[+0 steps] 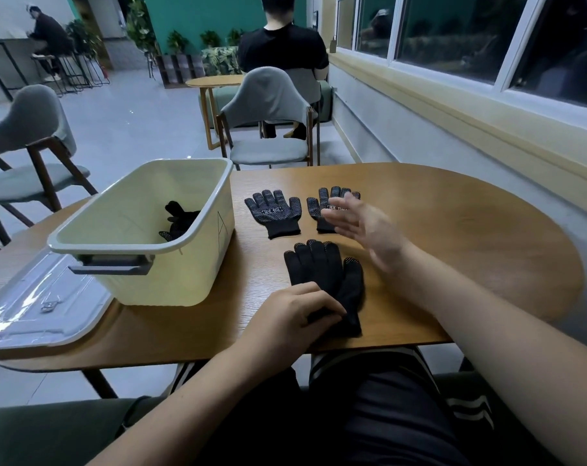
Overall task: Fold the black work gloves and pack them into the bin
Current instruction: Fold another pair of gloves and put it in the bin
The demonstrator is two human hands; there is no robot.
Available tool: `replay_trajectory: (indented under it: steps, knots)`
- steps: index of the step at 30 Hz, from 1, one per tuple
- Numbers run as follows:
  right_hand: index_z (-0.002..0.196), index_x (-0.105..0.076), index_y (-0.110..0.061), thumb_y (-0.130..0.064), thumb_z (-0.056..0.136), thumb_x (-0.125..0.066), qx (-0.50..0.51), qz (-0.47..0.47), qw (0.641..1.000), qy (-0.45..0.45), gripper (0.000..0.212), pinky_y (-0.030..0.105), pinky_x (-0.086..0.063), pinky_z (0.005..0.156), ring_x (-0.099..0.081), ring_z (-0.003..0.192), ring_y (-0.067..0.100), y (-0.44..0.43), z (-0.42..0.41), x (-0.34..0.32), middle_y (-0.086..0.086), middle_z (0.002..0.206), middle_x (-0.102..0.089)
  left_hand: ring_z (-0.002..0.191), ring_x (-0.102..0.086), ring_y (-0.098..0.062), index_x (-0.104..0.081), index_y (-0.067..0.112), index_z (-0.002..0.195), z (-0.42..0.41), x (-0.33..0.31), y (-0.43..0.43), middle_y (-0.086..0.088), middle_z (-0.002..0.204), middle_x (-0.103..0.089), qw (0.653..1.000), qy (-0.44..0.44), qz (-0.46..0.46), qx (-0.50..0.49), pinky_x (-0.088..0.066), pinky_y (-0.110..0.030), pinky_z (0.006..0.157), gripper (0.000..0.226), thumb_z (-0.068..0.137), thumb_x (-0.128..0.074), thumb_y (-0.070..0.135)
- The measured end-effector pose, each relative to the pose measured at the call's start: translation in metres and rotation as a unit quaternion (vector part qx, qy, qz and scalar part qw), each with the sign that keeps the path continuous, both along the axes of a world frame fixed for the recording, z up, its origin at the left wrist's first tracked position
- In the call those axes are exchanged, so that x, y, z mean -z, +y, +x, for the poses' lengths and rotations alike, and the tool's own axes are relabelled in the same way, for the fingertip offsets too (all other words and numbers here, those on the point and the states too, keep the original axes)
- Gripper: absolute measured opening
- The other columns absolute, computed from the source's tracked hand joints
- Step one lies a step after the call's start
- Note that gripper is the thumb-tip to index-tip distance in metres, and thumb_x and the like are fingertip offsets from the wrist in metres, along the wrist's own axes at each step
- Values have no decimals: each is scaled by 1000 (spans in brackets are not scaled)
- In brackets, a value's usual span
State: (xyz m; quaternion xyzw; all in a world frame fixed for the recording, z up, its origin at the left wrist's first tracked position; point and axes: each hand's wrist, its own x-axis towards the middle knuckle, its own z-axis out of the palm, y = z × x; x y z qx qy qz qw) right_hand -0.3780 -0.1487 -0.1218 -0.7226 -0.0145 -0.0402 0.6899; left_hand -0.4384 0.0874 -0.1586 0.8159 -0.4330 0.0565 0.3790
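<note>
Black knit, the near gloves [322, 274] lie flat on the table [470, 230] straight in front of the person. They look like two stacked, though I cannot be sure. Their long axis runs away from the body, with the fingertips pointing to the far side and the cuff at the near edge. Any fold would likely go along that axis, fingertips brought back toward the cuff.

At the cuff end sits the left hand [292, 317], knuckles up and fingers curled down onto the cloth. It grips the cuff and pins it to the wood, and the cloth bunches a little under the fingertips.

Over the table, beyond and to the right of the fingertip end, hovers the right hand [366, 230]. It is spread wide with the palm turned inward, it holds nothing, and it is blurred. It is the hand nearer the free fingertips, so it is better placed to take them — the left already anchors the other end.

Farther out two more gloves lie dotted side up, cuffs toward the person. One is the far-left glove [273, 210]; the other is the far-right glove [319, 203], partly hidden behind the right hand.

Left of all this stands the bin [144, 290], open-topped, just beside the far-left glove. Inside it are dark packed gloves [179, 218] — how they are folded I cannot tell. A clear lid [40, 307] lies on the bin's left.
</note>
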Motion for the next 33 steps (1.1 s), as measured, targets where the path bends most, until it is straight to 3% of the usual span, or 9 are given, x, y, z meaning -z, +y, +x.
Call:
replay_trajectory:
  steps: [4,7,9,14,19,24,26,30,33]
  knots:
    - [135,-69,-22,-33,107,-61,23,-202,976,-74,31,36,-49,115,-65,124,2,1,-26,10,-10,130,-74,94,-65,-2,-80,27,107,3,0,1,16,105,-65,1000,5,-24,-18,-46,-13,80,19,91,-82,18]
    - [134,-70,-26,-28,102,-68,23,-357,922,-145,32,27,-49,107,-62,123,-2,1,-49,22,-15,132,-70,108,-63,-7,-78,27,115,11,0,1,12,116,-66,999,-24,-15,-36,-50,-24,93,26,90,-79,29]
    - [136,-70,-23,-30,101,-66,4,-417,886,-203,36,27,-46,112,-59,131,3,3,-61,32,-11,139,-68,117,-62,-12,-74,27,123,19,2,3,11,126,-66,997,-55,23,-42,-50,-34,100,34,91,-73,41]
    - [146,-62,-27,-36,103,-59,-43,-485,851,-196,44,29,-40,120,-49,143,8,6,-76,40,-8,151,-58,141,-48,-7,-63,36,136,32,2,11,19,150,-54,988,-45,124,-76,-43,-48,113,59,88,-58,70]
    - [151,-58,-23,-49,105,-40,-43,-554,814,-169,56,36,-38,121,-44,148,10,11,-76,43,-7,157,-55,156,-26,1,-50,37,152,41,-1,12,17,166,-40,979,-24,194,-64,-29,-41,126,80,86,-46,83]
    - [154,-55,-22,-48,107,-36,-35,-591,790,-158,57,27,-26,125,-38,152,11,12,-76,45,-6,162,-49,159,-13,3,-39,38,159,47,3,13,16,174,-25,971,-35,227,-61,-21,-38,130,85,89,-44,85]
    - [154,-55,-22,-48,107,-38,-33,-587,794,-154,56,27,-26,127,-38,153,10,11,-76,47,-7,163,-48,159,-16,1,-36,39,160,48,2,13,15,174,-24,972,-28,227,-59,-22,-38,130,84,90,-49,83]
    - [154,-55,-22,-50,106,-36,-29,-583,797,-154,59,35,-31,127,-38,153,11,10,-77,49,-6,163,-47,150,-41,-7,-41,41,155,53,-2,16,14,167,-38,983,22,171,-55,-37,-38,123,86,83,-58,83]
    - [154,-55,-21,-47,107,-39,-23,-589,787,-184,56,29,-27,127,-39,152,13,10,-78,48,-5,163,-48,145,-47,-9,-46,36,153,62,-2,18,14,159,-47,985,14,149,-80,-41,-39,119,74,91,-59,75]
